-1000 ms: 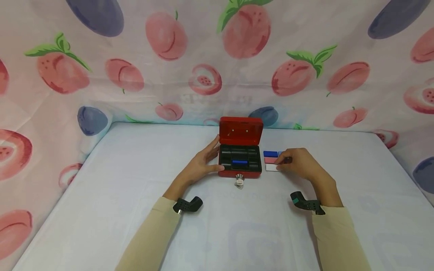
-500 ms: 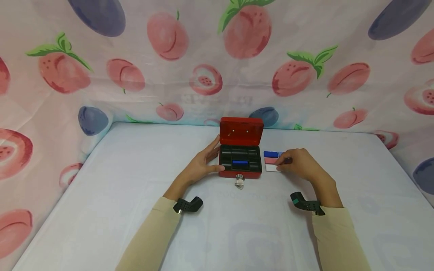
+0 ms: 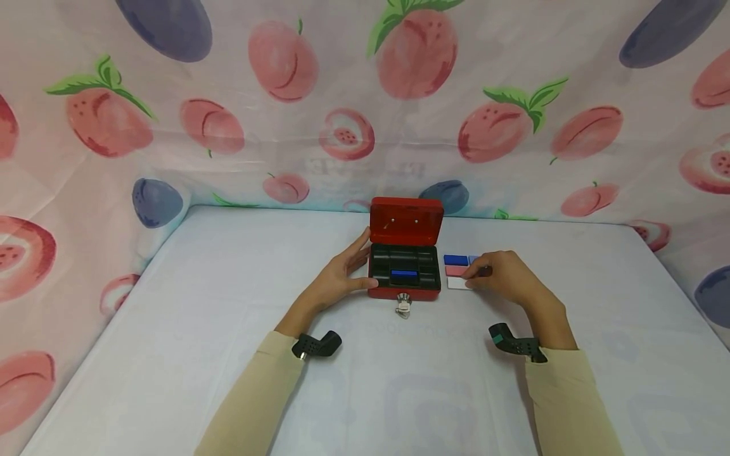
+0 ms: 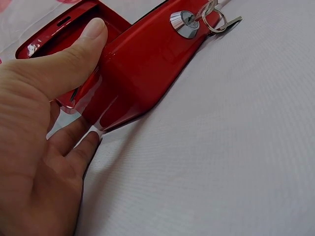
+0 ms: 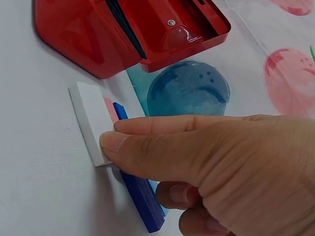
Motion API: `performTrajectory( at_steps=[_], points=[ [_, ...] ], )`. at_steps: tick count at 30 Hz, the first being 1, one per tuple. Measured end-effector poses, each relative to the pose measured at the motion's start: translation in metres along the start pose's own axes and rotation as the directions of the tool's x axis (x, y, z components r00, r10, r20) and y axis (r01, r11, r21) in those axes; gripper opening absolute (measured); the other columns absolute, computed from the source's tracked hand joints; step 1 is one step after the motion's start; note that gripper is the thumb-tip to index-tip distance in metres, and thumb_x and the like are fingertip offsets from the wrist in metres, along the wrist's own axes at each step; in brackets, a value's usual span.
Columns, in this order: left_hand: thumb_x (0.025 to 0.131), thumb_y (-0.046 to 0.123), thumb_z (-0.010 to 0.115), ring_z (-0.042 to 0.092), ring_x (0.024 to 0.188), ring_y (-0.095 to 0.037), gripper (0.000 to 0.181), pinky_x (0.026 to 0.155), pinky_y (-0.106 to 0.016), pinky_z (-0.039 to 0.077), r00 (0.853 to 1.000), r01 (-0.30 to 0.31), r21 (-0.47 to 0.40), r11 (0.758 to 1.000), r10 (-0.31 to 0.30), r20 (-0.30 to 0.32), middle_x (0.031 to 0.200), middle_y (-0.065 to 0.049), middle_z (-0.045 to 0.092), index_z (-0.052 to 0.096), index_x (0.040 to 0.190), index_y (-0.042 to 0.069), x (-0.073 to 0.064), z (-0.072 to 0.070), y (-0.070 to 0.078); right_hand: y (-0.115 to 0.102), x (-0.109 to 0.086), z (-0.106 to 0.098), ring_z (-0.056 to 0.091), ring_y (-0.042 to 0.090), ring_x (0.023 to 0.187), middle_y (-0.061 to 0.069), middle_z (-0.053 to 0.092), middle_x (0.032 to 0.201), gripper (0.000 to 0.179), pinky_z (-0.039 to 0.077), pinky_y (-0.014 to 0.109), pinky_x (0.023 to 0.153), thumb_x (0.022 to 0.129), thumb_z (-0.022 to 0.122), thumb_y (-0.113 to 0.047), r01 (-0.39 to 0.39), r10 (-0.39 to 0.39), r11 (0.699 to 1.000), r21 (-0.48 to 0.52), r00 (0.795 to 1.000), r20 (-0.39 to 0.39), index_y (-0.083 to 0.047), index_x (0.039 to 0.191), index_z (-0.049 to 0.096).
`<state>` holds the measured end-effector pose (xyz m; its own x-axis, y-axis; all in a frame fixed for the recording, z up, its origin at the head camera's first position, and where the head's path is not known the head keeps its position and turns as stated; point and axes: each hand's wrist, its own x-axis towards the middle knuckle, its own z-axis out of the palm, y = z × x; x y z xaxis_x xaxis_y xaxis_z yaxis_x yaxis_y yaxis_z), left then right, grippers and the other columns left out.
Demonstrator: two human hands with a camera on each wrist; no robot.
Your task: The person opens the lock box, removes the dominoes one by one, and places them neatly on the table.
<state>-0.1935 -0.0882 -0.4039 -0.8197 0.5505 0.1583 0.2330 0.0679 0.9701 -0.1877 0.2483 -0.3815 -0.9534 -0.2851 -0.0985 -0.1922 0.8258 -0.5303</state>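
Note:
A small red cash box stands with its lid raised. A blue piece shows in its black tray. My left hand grips the box's left side, thumb over the front corner and fingers along the wall. To the right of the box, my right hand pinches the right end of a flat white block between thumb and forefinger. Behind it lie a pink block and a blue block. A dark purple block is partly hidden under this hand.
Keys on a ring hang from the lock at the box's front. A light blue block peeks out behind the right fingers. White cloth covers the table, and a fruit-print curtain rises behind it.

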Motion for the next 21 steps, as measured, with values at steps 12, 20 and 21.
performTrajectory(
  at_steps=[12,20,21],
  points=[
    [0.083,-0.001,0.071,0.027,0.139,-0.033,0.093,0.112,-0.045,0.023,1.0,0.01,0.002,1.0,-0.01,-0.002,0.158,-0.008,0.015,0.012,0.154,0.013,-0.0001,-0.0002,0.0003,0.0037,0.0005,-0.0007,0.055,0.024,0.086,0.005,0.068,0.093,0.011,0.049,0.041,0.078,0.081,0.076,-0.012,0.0,0.0,1.0,-0.006,1.0,0.011,-0.013,0.092,0.077],
    [0.083,-0.001,0.071,0.027,0.139,-0.031,0.093,0.112,-0.044,0.024,1.0,0.018,0.001,1.0,-0.018,-0.005,0.158,-0.008,0.016,0.013,0.154,0.014,0.0006,0.0,-0.0008,0.0065,-0.003,-0.0036,0.054,0.021,0.083,0.001,0.067,0.09,0.02,0.048,0.035,0.074,0.078,0.08,-0.019,0.004,-0.006,0.999,0.033,0.999,0.05,-0.013,0.096,0.076],
    [0.083,-0.001,0.071,0.027,0.139,-0.032,0.093,0.112,-0.044,0.024,1.0,0.016,0.001,1.0,-0.016,-0.005,0.158,-0.008,0.016,0.013,0.154,0.014,0.0006,0.0,-0.0007,0.0068,-0.0031,-0.0037,0.053,0.021,0.082,0.001,0.067,0.089,0.021,0.048,0.035,0.074,0.078,0.081,-0.019,0.0,-0.003,0.999,0.042,0.998,0.058,-0.012,0.097,0.076]
  ],
)
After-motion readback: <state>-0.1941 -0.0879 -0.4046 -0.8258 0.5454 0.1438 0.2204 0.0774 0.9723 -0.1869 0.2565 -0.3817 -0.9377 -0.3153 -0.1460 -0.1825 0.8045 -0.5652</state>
